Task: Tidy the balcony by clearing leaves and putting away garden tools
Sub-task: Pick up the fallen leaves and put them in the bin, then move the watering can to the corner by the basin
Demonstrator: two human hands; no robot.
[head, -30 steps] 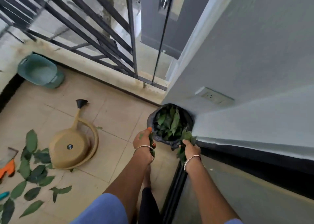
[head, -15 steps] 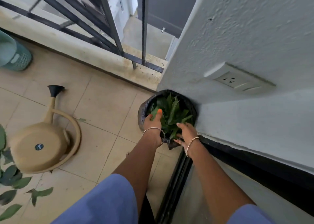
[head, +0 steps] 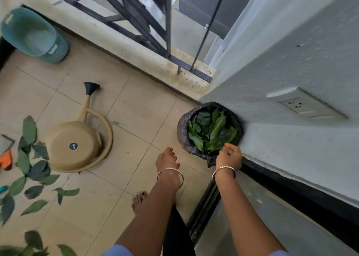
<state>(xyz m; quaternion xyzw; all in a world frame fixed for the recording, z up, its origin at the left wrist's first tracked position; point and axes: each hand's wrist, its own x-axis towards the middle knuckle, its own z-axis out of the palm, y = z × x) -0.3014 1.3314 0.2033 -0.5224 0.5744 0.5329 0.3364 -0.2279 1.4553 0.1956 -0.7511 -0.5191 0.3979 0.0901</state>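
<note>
While our left hand (head: 168, 159) hangs slack and empty, our right hand (head: 229, 155) curls over the bin (head: 182, 132). Its grip: unclear.

Bare tiles (head: 139, 123) between watering can (head: 71, 145) and bin (head: 183, 131); wall (head: 291, 61) touching bin's right.

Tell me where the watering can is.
Head view, left of centre: the watering can lies tipped on the floor tiles, between the teal basket and the scattered leaves.

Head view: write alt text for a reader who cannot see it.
A person's left hand and right hand hang by a black bag full of green leaves against the wall. Loose leaves and a tipped watering can lie on the tiles.
</note>
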